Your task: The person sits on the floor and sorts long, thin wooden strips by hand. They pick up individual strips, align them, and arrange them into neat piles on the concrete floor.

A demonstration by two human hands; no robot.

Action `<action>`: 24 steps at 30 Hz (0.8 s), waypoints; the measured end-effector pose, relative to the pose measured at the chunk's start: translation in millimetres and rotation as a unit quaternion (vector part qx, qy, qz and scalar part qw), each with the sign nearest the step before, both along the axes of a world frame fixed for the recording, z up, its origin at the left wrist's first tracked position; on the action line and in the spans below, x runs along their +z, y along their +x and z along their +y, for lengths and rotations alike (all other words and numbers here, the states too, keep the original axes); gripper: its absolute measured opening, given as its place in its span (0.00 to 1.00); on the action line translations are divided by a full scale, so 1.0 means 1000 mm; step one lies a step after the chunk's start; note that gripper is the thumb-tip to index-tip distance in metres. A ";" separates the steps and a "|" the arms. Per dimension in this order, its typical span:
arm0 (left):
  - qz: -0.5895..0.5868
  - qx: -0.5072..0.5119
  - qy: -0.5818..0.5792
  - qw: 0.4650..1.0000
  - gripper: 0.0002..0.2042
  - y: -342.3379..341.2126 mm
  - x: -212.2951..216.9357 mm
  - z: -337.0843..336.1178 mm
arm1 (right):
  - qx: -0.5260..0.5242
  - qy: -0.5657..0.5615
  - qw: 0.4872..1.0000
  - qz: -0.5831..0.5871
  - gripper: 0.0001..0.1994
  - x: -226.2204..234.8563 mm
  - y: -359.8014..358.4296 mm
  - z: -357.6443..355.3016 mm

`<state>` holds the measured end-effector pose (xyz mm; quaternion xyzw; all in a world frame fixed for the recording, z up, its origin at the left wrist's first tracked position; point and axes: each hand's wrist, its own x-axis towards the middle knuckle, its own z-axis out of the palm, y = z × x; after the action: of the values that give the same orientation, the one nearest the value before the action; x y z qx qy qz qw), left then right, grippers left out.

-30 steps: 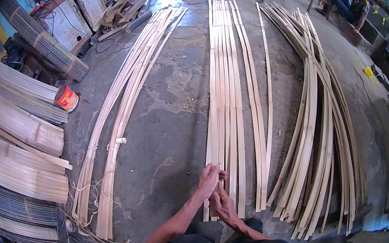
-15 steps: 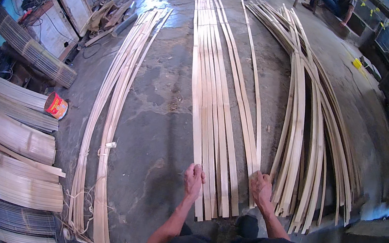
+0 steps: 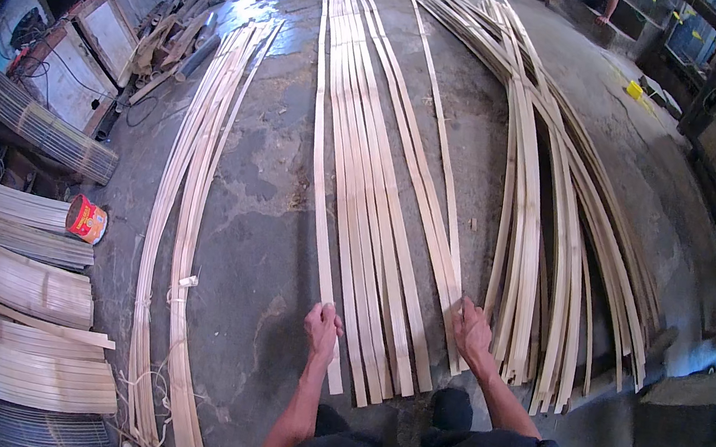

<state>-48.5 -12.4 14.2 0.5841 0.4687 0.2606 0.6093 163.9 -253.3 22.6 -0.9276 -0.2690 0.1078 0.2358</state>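
Observation:
My left hand (image 3: 324,328) is closed on a single long, pale bamboo strip (image 3: 318,183), near its front end. That strip lies a little apart, to the left of a row of several flat strips (image 3: 369,243) laid side by side on the floor. On the other side of the row, my right hand (image 3: 472,333) is closed at the near ends of a few more strips (image 3: 423,187), which fan apart toward the far end. How many of these its fingers hold is hidden.
A large crossing pile of strips (image 3: 555,187) lies to the right. Two tied bundles (image 3: 200,174) lie on the left, beside stacked slat bundles (image 3: 19,359) and a red-orange tub (image 3: 87,220). A person's hand (image 3: 602,20) shows at the far right.
My left hand has moved left with one strip, opening a gap between it and the row. My right hand stays at the right-hand strips. The whole view has shifted slightly.

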 end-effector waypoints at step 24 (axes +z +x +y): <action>0.065 -0.047 -0.014 0.997 0.15 -0.010 0.004 0.000 | 0.033 0.130 0.991 0.020 0.12 -0.018 0.049 0.014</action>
<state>-58.6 -12.7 18.2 0.6126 0.4829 0.1864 0.5973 213.1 -239.1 4.6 -0.8773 -0.3061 0.0983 0.3564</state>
